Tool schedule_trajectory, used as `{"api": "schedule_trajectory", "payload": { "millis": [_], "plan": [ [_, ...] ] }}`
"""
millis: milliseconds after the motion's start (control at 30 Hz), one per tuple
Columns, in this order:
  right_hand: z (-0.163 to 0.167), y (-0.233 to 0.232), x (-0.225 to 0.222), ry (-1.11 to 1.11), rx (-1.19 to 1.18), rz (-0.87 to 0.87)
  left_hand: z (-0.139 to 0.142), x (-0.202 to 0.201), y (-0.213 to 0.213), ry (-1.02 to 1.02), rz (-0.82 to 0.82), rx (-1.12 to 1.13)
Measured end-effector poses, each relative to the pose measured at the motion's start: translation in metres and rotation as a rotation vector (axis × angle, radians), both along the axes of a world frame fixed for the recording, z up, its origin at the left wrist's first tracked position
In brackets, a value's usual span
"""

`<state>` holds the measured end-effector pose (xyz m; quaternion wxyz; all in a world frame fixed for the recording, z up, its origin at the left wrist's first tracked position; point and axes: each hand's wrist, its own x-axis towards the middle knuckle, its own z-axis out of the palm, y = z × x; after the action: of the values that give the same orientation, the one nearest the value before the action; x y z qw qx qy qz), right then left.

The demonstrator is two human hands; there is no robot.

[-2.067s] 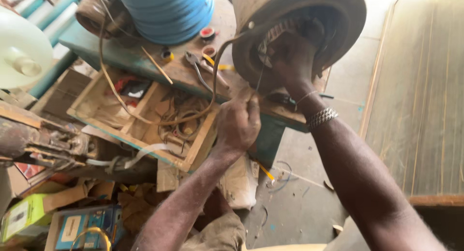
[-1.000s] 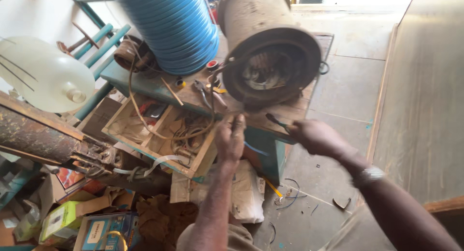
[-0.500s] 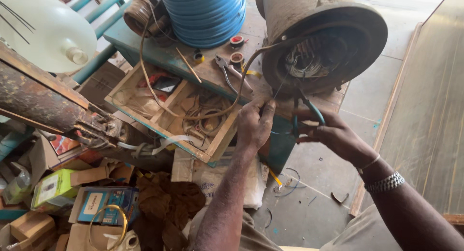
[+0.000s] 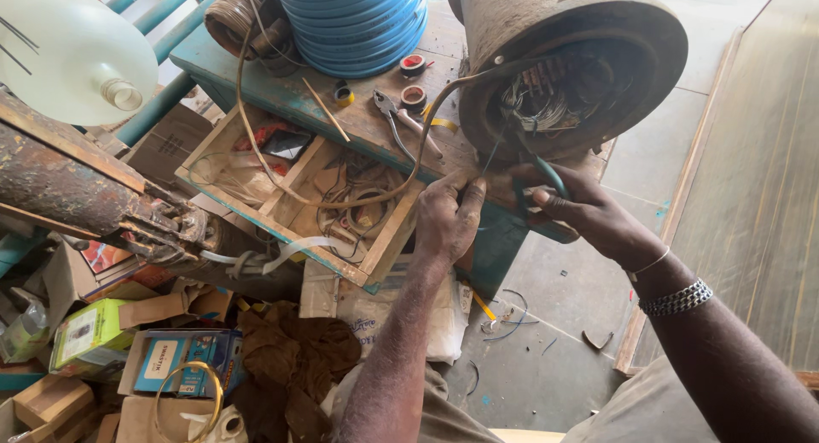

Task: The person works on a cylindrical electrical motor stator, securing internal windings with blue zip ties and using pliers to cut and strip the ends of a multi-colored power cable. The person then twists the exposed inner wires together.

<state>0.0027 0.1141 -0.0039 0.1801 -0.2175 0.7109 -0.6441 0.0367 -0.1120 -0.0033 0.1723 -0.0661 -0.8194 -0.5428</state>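
A big dusty electric motor housing [image 4: 563, 34] lies on the green workbench [image 4: 281, 89], its open end showing tangled winding wires [image 4: 546, 102]. My left hand [image 4: 448, 217] pinches a thin wire that runs up into that opening. Just right of it, my right hand [image 4: 580, 208] grips a tool with green handles [image 4: 539, 174] at the same wire, right under the motor's rim. A metal bracelet sits on my right wrist. A thick tan cable [image 4: 341, 200] loops from the motor across the open drawer.
Pliers [image 4: 394, 119], tape rolls [image 4: 413, 65] and a blue ribbed coil [image 4: 354, 21] lie on the bench. An open wooden drawer [image 4: 299, 187] holds wires. A rusty machine part [image 4: 77, 187], a white globe [image 4: 60, 51], boxes [image 4: 90, 332] and rags crowd the floor at left.
My right hand came back from the right with the green-handled tool and closed in on the wire at the motor's mouth. My left hand stayed on the wire. The view shifted closer.
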Motion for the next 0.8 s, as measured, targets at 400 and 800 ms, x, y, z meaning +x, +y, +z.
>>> {"api": "schedule_trajectory", "payload": {
  "millis": [400, 800],
  "plan": [
    [-0.058, 0.013, 0.013, 0.339, -0.241, -0.135, -0.001, 0.022, -0.034, 0.210, 0.148, -0.255],
    [-0.101, 0.007, -0.005, 0.277, -0.344, -0.403, 0.035, -0.101, 0.084, 0.169, 0.364, -0.996]
  ]
}}
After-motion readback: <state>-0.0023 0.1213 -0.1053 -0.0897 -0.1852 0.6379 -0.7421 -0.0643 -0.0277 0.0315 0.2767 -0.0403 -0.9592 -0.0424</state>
